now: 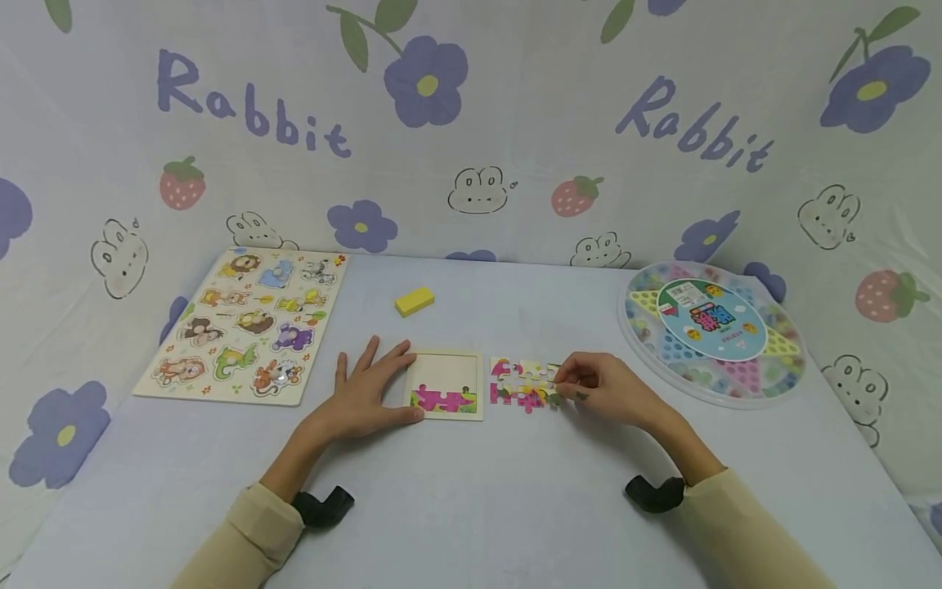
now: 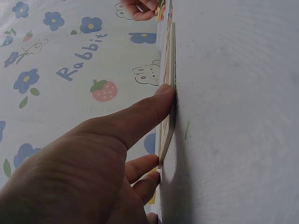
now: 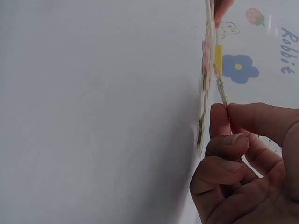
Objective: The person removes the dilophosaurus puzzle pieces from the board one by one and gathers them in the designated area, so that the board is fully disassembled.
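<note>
A small square wooden puzzle tray (image 1: 445, 370) lies in the middle of the table, with pink and green puzzle pieces (image 1: 445, 400) fitted along its near side. My left hand (image 1: 364, 397) rests at the tray's left side, its fingers extended, thumb on the near left corner and index fingertip by the far left corner. Right of the tray lie several loose jigsaw pieces (image 1: 526, 398), pink, yellow and green. Over their right end, my right hand (image 1: 607, 386) pinches a thin puzzle piece (image 3: 221, 87) between thumb and index finger, tilted above the others in the right wrist view.
A wooden animal peg board (image 1: 246, 327) lies to the left. Beyond the tray is a yellow block (image 1: 414, 302). At the right lies a round Chinese checkers board (image 1: 714, 335) in clear plastic. A printed cloth (image 1: 515, 123) hangs behind the table.
</note>
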{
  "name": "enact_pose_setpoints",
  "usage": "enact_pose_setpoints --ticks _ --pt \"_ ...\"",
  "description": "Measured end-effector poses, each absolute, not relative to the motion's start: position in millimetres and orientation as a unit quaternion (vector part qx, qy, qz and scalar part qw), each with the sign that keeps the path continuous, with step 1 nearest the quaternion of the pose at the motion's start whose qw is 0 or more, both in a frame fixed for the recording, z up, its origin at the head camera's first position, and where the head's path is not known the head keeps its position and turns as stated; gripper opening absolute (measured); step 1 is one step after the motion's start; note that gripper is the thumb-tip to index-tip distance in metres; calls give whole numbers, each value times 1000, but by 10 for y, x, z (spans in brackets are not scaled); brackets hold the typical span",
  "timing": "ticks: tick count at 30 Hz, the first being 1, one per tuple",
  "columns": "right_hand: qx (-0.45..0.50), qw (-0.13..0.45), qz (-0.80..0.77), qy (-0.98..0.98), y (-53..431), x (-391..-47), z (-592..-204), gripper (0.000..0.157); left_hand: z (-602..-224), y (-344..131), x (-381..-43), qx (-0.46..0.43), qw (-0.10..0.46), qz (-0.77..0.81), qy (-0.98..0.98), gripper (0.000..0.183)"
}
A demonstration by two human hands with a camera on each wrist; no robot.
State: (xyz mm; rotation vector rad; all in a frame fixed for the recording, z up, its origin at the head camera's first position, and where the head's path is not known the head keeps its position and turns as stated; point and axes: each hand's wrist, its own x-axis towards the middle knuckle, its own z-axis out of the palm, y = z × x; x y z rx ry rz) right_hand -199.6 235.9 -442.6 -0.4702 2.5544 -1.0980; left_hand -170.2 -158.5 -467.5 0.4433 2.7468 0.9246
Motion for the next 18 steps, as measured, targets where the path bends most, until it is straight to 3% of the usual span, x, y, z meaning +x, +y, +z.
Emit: enact_pose_setpoints --ticks 18 --pt "-172 173 -368 897 2485 -1981 -4439 7 -4707 -1600 -1721 152 104 313 932 88"
